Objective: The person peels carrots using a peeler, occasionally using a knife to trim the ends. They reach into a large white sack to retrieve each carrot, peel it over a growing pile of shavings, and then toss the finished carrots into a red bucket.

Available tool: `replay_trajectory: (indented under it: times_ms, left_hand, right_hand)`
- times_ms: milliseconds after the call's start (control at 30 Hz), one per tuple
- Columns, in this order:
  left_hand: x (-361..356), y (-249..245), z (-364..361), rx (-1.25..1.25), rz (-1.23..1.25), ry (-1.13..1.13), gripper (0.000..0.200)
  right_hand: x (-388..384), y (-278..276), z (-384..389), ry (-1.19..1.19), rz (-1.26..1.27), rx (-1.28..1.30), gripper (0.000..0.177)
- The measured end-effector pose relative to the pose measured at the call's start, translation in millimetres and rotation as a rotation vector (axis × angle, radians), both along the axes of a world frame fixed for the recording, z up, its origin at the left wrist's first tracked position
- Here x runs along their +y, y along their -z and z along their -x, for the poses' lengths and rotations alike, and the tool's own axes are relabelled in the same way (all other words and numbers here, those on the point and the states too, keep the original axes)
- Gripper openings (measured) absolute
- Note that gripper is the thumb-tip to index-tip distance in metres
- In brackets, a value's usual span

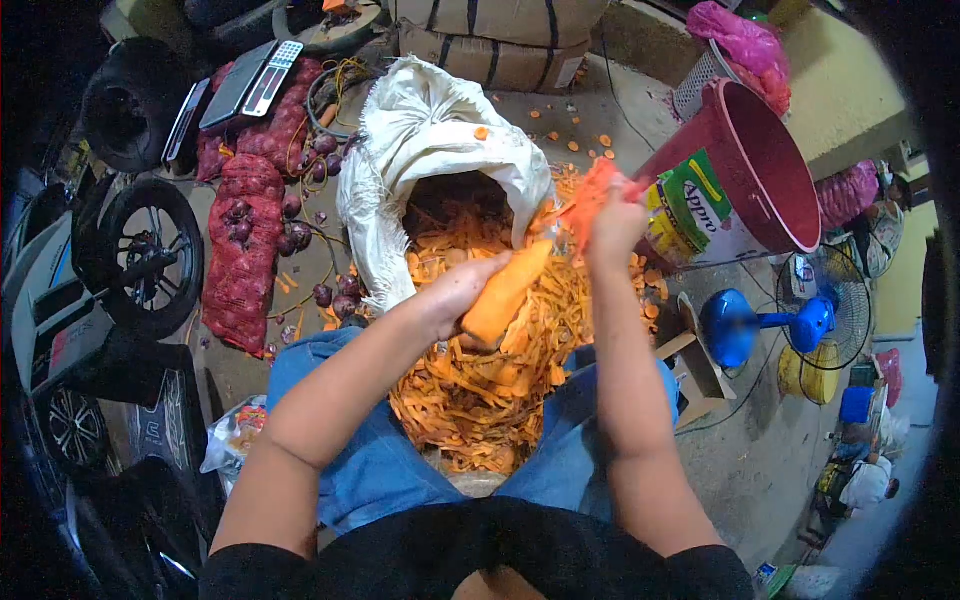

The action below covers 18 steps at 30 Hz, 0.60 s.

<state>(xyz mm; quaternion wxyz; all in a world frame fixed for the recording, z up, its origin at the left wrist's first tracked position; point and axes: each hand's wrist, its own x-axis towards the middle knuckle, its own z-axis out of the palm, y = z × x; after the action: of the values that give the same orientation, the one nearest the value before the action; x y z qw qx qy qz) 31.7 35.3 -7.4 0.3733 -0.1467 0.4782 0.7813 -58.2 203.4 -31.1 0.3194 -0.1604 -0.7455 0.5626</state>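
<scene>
Concrete floor (740,470), peelings (470,420) heaped; left hand (462,290) grips carrot (510,293), right hand (618,232) grips blurred red tool (596,200), light outward strokes best.

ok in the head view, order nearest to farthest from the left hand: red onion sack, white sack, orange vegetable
1. Orange vegetable: held in the left hand
2. White sack: just ahead
3. Red onion sack: off to the left
</scene>
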Motion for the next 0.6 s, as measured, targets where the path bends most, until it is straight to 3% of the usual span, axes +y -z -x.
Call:
replay_trajectory:
  times_ms: [33,100,133,200,267,300,367,467,500,567,600]
  left_hand:
    - [1,-7,-4,0.006,-0.01,0.022,0.034]
    - [0,-1,-3,-0.012,-0.09,-0.004,0.034]
    - [0,-3,-1,-0.009,-0.093,-0.005,0.034]
    - [-1,-7,5,-0.108,-0.104,-0.104,0.034]
    - [-1,5,10,-0.083,-0.131,-0.079,0.033]
    - [3,5,9,-0.08,-0.172,-0.143,0.033]
    - [5,17,11,0.015,-0.19,-0.22,0.034]
    - [7,2,5,-0.032,-0.189,-0.156,0.034]
    - [4,18,10,-0.033,-0.2,-0.061,0.033]
    - [3,5,0,-0.005,-0.157,0.009,0.033]
    - [2,-5,-5,0.021,-0.113,0.078,0.033]
  right_hand:
    - [12,-4,0,0.007,0.002,-0.002,0.024]
    - [26,-20,-2,0.044,0.086,-0.384,0.025]
    - [19,-29,-7,0.045,0.083,-0.382,0.025]
    - [-11,-44,-27,-0.188,0.405,-0.21,0.025]
    - [-43,-60,-50,-0.307,0.166,-0.03,0.026]
    - [-51,-54,-59,-0.308,0.167,-0.027,0.026]
    - [-59,-37,-67,-0.493,-0.09,-0.015,0.023]
    - [-53,-28,-54,-0.419,-0.08,-0.052,0.02]
    - [-47,-31,-47,-0.31,-0.106,-0.029,0.019]
    - [-18,-29,-19,-0.134,-0.077,0.042,0.022]
    - [5,-19,-6,-0.01,-0.113,-0.063,0.023]
